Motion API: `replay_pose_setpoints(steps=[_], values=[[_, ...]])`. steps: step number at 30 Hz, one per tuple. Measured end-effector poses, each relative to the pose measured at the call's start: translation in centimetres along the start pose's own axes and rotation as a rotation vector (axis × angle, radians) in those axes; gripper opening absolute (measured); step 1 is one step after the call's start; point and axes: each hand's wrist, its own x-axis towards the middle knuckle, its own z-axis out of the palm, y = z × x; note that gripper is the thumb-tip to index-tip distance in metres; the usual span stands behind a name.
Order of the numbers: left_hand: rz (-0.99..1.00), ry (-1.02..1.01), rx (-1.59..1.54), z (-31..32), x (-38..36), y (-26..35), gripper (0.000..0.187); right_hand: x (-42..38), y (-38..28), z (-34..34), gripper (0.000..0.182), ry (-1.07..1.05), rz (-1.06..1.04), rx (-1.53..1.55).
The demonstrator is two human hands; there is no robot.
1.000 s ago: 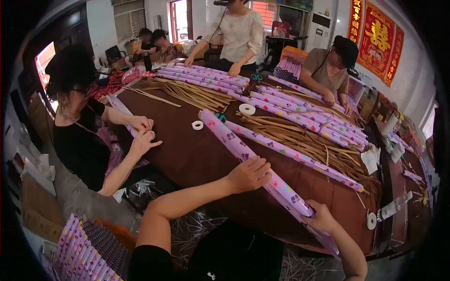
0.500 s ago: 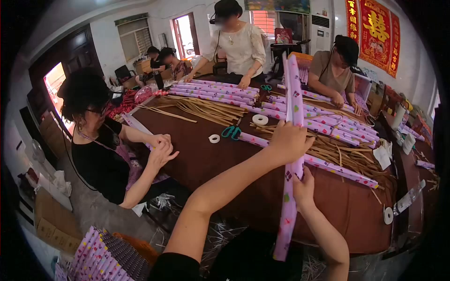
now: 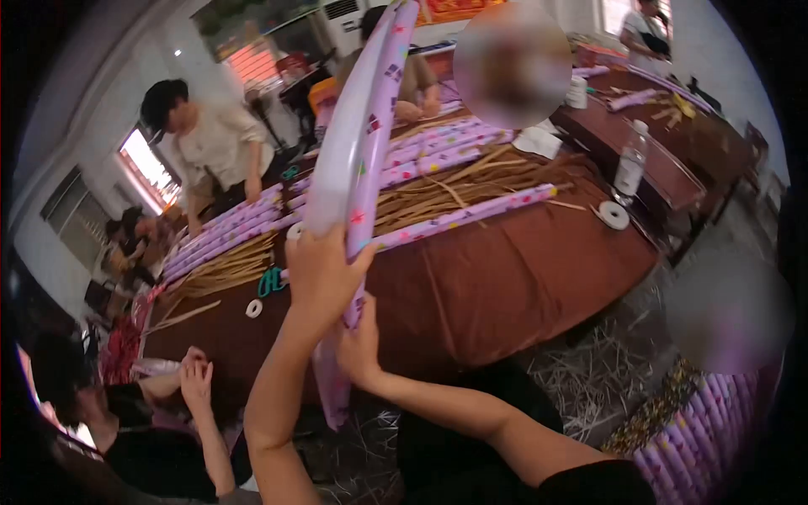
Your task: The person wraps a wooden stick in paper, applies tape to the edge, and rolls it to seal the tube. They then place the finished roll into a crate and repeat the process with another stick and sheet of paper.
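Observation:
A long lilac roll of printed sheet [image 3: 374, 135] stands tilted in front of me, its top leaning right. Its pale inner side bulges out along the left. My left hand [image 3: 324, 273] is closed around the middle of it, thumb on the right side. Just below, my right hand [image 3: 360, 345] grips the lower part, with some fingers hidden behind it. The roll's bottom end hangs past the table edge. A similar finished-looking lilac roll [image 3: 471, 216] lies on the brown tablecloth [image 3: 505, 278] behind my hands.
Flat brown strips [image 3: 471, 185] and stacked lilac rolls [image 3: 446, 143] cover the far side. Teal scissors [image 3: 269, 282], a white tape roll [image 3: 254, 309], another tape roll [image 3: 614, 215] and a bottle [image 3: 629, 164] lie about. Co-workers sit or stand around. More rolls [image 3: 699, 438] stand at lower right.
My view has swung to the right, so the table and co-workers appear shifted left. Both hands still hold the roll, which now shows more of its pale inner side.

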Motion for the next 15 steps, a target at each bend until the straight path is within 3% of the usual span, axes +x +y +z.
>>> replay_pose_setpoints(steps=[1, 3, 5, 6, 8, 10, 12, 14, 15], values=[[0.028, -0.016, -0.023, 0.5, -0.4, 0.0, 0.043, -0.5, 1.3, 0.2, 0.046, 0.02, -0.148, 0.041], [0.129, -0.023, -0.017, 1.0, -1.2, 0.6, 0.039, -1.9, 0.6, 0.0, 0.045, -0.051, 0.081, 0.075], [0.221, -0.079, 0.064, 0.3, -2.5, 1.8, 0.04, -2.8, 2.8, -0.5, 0.042, 0.032, 0.006, 0.007], [0.238, -0.084, 0.049, 0.9, -3.5, 1.9, 0.04, -2.8, 6.3, -1.6, 0.041, -0.23, -0.18, -0.238], [0.361, -0.079, 0.164, 2.5, -6.0, 1.3, 0.043, -2.6, 5.8, -3.8, 0.04, -0.493, -0.348, -0.491], [0.414, -0.185, 0.19, 4.5, -8.5, 0.5, 0.046, -2.5, -2.0, -9.3, 0.035, -1.008, 0.027, -0.754], [0.544, -0.24, 0.255, 5.9, -10.4, -0.8, 0.044, -3.6, -2.7, -14.2, 0.035, -1.063, -0.21, -0.675], [0.568, -0.208, 0.186, 7.1, -11.3, -1.4, 0.034, -3.2, -6.4, -17.3, 0.037, -0.95, -0.541, -0.631], [0.596, -0.174, 0.125, 7.4, -11.9, -1.4, 0.026, -2.1, -7.4, -18.6, 0.038, -0.895, -0.792, -0.832]])
